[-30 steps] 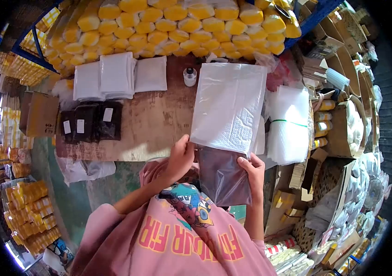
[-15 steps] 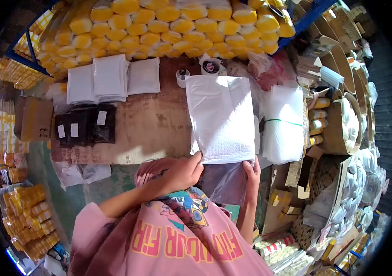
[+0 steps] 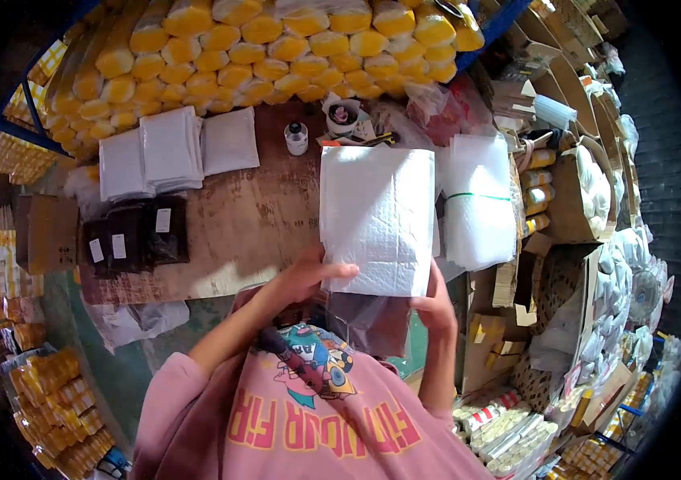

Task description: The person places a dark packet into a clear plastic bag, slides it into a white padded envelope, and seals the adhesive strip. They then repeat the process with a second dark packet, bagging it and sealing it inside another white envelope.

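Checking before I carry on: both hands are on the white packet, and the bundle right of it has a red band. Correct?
Not quite: the band around the bundle is green, not red, as the head view shows. The left hand and right hand are on the white packet, and the bundle lies right of it.

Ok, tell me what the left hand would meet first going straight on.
The left hand would likely meet the white packet first; its thumb lies over it, though depth is unclear.

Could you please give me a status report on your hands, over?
Left hand and right hand gripping white padded bag. Clear plastic showing below it. No obstruction visible.
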A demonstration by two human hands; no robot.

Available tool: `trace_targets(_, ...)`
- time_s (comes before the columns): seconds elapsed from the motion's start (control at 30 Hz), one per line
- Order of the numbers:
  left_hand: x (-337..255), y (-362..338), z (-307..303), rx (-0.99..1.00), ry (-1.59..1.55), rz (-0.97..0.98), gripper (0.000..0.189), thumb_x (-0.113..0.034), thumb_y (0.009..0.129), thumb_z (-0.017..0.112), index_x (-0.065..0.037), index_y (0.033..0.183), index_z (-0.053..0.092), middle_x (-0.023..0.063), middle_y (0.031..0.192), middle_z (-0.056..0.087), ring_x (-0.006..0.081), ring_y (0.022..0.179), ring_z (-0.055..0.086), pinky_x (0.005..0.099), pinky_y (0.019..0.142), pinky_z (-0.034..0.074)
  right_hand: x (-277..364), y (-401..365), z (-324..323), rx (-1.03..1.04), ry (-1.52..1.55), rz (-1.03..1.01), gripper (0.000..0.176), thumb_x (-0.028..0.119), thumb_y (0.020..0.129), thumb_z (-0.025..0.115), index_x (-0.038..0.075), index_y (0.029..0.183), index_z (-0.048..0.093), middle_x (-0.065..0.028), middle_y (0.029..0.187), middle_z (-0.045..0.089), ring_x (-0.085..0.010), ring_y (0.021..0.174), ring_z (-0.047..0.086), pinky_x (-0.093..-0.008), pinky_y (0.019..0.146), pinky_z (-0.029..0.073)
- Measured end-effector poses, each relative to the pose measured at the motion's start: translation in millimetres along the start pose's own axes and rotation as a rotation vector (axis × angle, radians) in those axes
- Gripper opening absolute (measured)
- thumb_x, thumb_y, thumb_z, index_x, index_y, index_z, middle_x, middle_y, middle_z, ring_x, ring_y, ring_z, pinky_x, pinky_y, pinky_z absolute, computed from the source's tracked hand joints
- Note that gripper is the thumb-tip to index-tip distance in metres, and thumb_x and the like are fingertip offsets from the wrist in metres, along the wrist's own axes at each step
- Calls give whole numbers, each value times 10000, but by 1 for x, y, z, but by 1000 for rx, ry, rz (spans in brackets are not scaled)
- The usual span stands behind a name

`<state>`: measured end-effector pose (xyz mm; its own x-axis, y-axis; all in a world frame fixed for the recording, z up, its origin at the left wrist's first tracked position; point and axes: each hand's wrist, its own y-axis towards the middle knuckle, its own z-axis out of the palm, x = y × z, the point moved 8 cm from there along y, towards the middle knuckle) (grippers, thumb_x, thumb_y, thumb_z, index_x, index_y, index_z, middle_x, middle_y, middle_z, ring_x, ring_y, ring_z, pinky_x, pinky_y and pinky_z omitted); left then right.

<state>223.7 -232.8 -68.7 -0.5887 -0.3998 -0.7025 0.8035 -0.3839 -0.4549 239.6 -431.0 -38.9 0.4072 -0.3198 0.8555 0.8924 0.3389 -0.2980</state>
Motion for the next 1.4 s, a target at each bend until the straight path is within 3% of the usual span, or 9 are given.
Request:
trace_targets(0.07,7,-1,4,73,57,4,595,-175,764,737,13,1266,477,92,1106,584,193,999,565,336,882,463,-12,2,-20,222,27,169,931,234,641,829,-43,1390,351,-129,1312,510,-221,1144,536,-371,960,434)
trace_targets(0.13,11,-1,10,141,144,43,537,-149,771,743,33,1223,516,84,1055,600,179,945,576,317,858,464,-6,2,-17,-3,27,428,756,272,776,752,-41,1365,397,-128,1260,547,-207,1102,557,-357,937,442)
trace_targets(0.27,42,-5,6,203,97,-105,587,-178,787,712,33,1275,463,93,1127,585,178,1004,568,320,888,459,-28,5,-4,-131,-230,331,332,285,863,687,13,1038,614,3,852,613,-79,719,557,-247,606,442)
trace_targets(0.5,46,-23,10,62,-247,-281,434,-178,864,641,20,1233,526,103,1202,575,164,1064,572,310,918,458,-81,-11,5,-235,38,585,367,218,883,651,-18,1155,582,-57,1030,643,-150,893,624,-289,794,501)
trace_targets(0.6,25,-41,-4,116,-151,-124,407,-164,873,637,13,1225,536,90,1176,597,156,1043,593,316,915,477,-117,3,6,-192,58,794,357,195,893,631,-29,1164,567,-83,1040,645,-161,901,633,-295,780,522)
trace_targets(0.67,80,-35,-41,-77,-405,-425,392,-172,853,660,-15,1198,560,97,1109,643,188,979,636,355,890,514,-126,4,30,-162,243,965,286,173,902,606,-21,1108,571,-139,1010,658,-209,790,681,-341,653,602)
trace_targets(0.97,126,-74,-114,-269,-791,-561,391,-124,851,650,17,1201,550,150,1152,625,257,1031,617,421,959,481,-212,25,75,54,180,1233,393,181,867,644,-44,1167,526,-176,972,667,-254,772,692,-383,651,612)
trace_targets(1.2,146,-98,-152,-216,-604,-448,360,-77,808,699,28,1133,585,121,1076,642,225,965,631,377,854,532,-232,25,94,13,167,1251,425,138,833,655,-26,1203,523,-166,1026,663,-266,809,686,-406,686,603)
trace_targets(1.4,101,-141,-168,-532,518,-310,795,-215,647,810,-1,1304,417,190,1021,659,286,937,655,386,801,514,-245,7,91,-42,339,1193,358,109,843,621,-32,1165,550,-157,979,676,-275,820,687,-415,709,601)
